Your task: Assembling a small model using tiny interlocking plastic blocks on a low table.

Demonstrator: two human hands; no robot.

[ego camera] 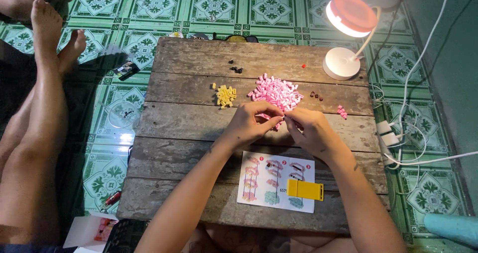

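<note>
Pink bricks [277,95] by both hands [281,126]

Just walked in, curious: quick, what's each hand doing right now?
Left hand: fingers pinched shut on a tiny piece, too small to identify, at the pink bricks.
Right hand: fingertips pinched at that same spot; its own hold cannot be told.

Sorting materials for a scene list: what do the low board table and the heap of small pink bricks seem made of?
Low board table: weathered bare wood, with visible grain and gaps between planks. Heap of small pink bricks: probably moulded plastic, with uniform colour and blocky shapes; finish too small to tell.
</note>
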